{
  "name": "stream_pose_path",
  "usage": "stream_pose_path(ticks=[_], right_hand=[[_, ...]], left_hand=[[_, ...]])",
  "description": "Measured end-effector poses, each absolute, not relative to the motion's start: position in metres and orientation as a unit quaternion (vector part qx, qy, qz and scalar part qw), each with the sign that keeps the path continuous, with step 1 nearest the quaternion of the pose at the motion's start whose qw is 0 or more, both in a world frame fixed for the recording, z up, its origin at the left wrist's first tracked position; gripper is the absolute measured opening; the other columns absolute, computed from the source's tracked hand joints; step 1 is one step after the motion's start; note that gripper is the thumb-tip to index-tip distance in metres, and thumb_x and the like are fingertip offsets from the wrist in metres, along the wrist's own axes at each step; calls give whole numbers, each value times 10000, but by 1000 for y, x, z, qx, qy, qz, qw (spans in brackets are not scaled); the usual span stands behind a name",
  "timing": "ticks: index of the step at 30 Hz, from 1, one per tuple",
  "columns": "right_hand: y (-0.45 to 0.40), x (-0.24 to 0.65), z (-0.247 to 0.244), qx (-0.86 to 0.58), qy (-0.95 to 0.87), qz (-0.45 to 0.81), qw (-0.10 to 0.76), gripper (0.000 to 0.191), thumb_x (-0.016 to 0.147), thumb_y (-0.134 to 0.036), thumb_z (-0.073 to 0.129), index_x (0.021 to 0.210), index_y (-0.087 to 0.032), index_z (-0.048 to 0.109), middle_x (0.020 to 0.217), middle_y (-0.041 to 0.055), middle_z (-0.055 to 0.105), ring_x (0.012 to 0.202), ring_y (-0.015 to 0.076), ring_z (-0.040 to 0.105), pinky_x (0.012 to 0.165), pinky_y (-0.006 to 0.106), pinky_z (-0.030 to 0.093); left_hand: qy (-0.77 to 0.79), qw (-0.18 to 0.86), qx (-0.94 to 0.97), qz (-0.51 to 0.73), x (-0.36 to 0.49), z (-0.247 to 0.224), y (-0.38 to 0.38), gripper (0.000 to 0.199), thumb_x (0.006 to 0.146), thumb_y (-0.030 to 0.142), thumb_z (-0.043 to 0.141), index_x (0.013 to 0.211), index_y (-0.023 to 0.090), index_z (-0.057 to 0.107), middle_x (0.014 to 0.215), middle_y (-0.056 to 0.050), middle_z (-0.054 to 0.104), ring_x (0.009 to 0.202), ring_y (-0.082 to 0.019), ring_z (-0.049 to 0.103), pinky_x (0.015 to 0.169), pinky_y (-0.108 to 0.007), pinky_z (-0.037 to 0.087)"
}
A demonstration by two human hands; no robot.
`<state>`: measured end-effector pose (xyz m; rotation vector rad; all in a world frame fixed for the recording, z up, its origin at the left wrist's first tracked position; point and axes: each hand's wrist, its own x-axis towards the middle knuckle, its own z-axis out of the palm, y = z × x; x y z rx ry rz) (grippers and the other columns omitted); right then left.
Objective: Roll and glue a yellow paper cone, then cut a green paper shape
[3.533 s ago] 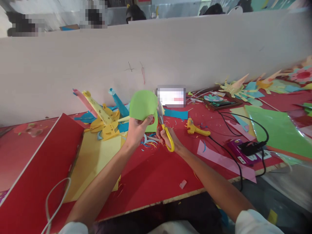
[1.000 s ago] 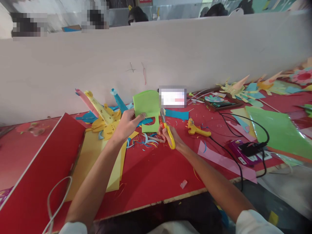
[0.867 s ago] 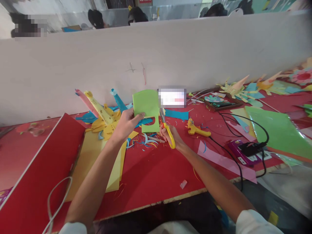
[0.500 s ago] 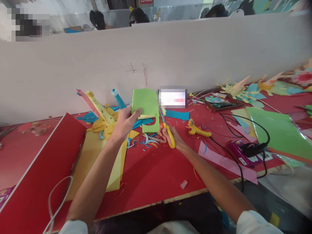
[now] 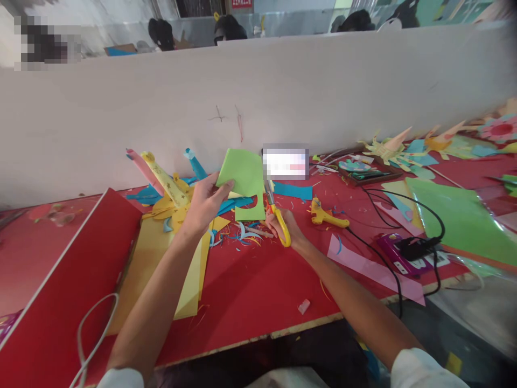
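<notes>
A sheet of light green paper (image 5: 243, 170) is pinched at its lower left by my left hand (image 5: 205, 202), thumb on top. A partly cut green strip hangs from its lower right edge. My right hand (image 5: 286, 225) is closed around the yellow handles of a pair of scissors (image 5: 279, 218). The blades point up and lie against the paper's right edge. Below the paper, blue and yellow paper scraps (image 5: 242, 234) are scattered on the red table (image 5: 258, 291). Paper cones on yellow and blue cutouts (image 5: 172, 183) stand left of my left hand.
Right of the scissors lie a yellow glue gun (image 5: 327, 214), a pink paper strip (image 5: 374, 269) and a purple box (image 5: 407, 256) with black cables. A screen (image 5: 285, 163) leans on the white partition (image 5: 258, 81). Yellow sheets (image 5: 161, 269) lie beside a red divider (image 5: 68, 285).
The green paper has turned slightly clockwise, its upper left corner shifting to the right. My left hand has tilted with it. The scissors have barely moved.
</notes>
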<state>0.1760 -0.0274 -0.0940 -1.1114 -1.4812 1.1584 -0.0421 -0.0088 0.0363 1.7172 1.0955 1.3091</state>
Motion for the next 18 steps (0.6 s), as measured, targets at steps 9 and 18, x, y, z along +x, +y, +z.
stream_pose_path(ticks=[9,18], right_hand=[[-27,175,-96,-404,-610,473,490,719,870,-933,474,831,-216,527,688,-17,521,528,95,379,466,250,302],[-30,181,-87,-448,-645,419,456,735,887,-935,435,680,-231,477,541,-16,459,483,112,395,471,268,277]], left_hand=[[434,305,712,460,-47,39,-9,345,864,416,697,686,210,486,623,35,385,566,-107,308,498,-268,245],[443,285,689,498,-51,35,-5,340,900,450,724,741,210,544,645,34,393,587,-118,347,506,-271,257]])
